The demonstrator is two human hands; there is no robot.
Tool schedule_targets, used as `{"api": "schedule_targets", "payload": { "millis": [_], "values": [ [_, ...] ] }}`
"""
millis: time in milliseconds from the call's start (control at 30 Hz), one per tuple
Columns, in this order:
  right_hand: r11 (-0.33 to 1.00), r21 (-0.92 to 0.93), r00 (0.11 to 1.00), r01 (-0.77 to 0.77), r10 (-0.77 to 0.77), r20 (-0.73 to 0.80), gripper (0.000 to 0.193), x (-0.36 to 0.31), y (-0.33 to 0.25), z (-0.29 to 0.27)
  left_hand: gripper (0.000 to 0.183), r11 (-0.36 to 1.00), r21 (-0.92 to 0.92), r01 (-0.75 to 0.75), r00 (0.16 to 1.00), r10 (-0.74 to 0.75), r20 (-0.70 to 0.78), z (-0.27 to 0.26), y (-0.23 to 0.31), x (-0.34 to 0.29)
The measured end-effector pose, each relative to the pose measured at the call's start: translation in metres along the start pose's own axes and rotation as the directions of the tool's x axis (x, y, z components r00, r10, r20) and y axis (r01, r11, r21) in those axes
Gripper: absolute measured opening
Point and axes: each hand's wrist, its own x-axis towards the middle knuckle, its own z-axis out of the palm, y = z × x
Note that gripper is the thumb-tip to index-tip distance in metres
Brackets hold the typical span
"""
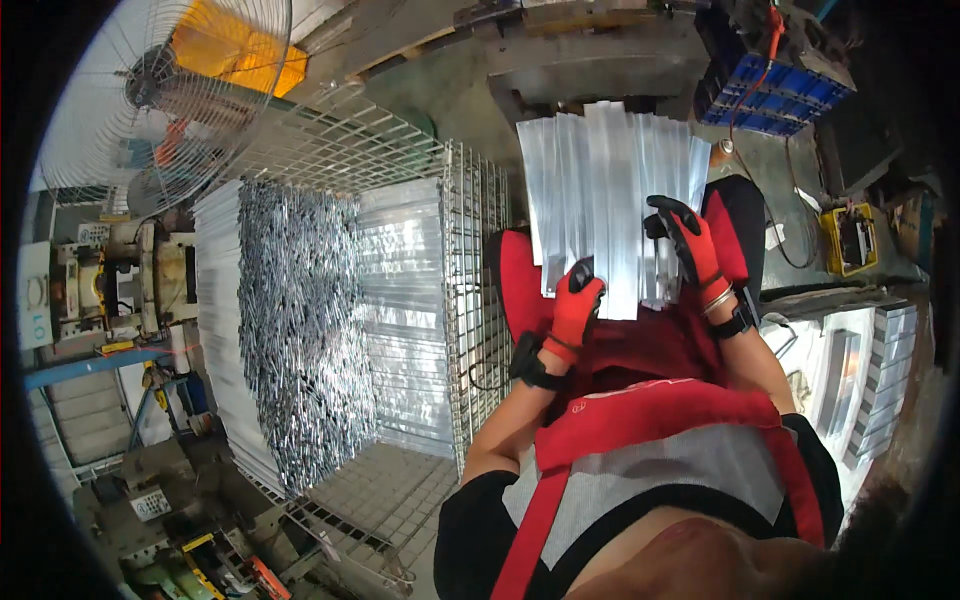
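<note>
A fanned stack of long, shiny silver metal strips (pixel 610 190) lies across my lap, over a dark red apron (pixel 640 350). Both hands wear red gloves with black fingers. My left hand (pixel 578 308) is closed at the near left edge of the stack, its thumb and fingers drawn together on the outer strips. On the right side, my right hand (pixel 692 245) reaches over the stack with its black fingers bent and somewhat apart, touching the strips. The undersides of the strips are hidden.
A wire mesh cage (pixel 470 300) to my left holds densely stacked metal strips (pixel 310 320). Beyond it stand a large fan (pixel 150 85) and machinery (pixel 120 285). A blue crate (pixel 775 95) is at far right, a yellow bin (pixel 850 240) nearer. More metal pieces (pixel 880 380) lie at right.
</note>
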Motion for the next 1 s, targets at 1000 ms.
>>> {"api": "schedule_targets", "payload": {
  "millis": [1000],
  "values": [
    [0.927, -0.094, 0.923, 0.363, -0.371, -0.098, 0.018, 0.173, -0.104, 0.031, 0.044, 0.963, -0.268, 0.034, 0.726, 0.161, 0.669, 0.065, 0.134, 0.092]
  ]
}}
